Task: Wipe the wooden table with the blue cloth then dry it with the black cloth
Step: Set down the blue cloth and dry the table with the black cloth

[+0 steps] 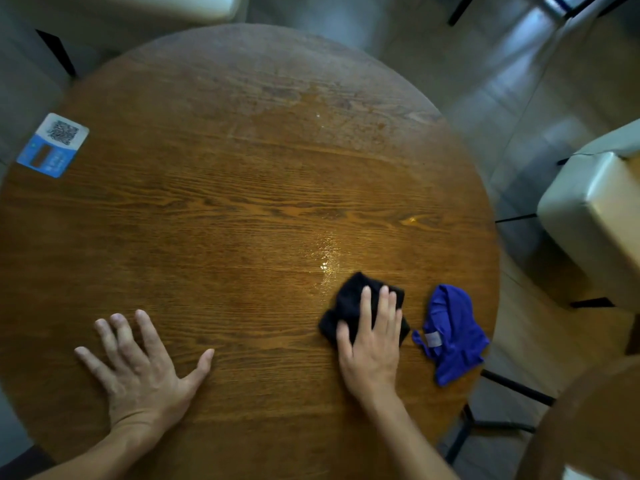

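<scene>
The round wooden table [225, 209] fills the view. My right hand [372, 344] lies flat on the black cloth [348, 301] at the near right of the tabletop, fingers pressing it down. The crumpled blue cloth [453, 332] rests just to the right of it, near the table's right edge, touched by neither hand. A wet, shiny streak [327, 261] sits on the wood just beyond the black cloth. My left hand [138, 365] is spread palm-down on the bare wood at the near left, holding nothing.
A blue and white card with a QR code [52, 145] is stuck at the table's far left edge. A pale padded seat [595, 209] stands to the right, another at the top left. Dark metal legs [512, 389] show below the right edge.
</scene>
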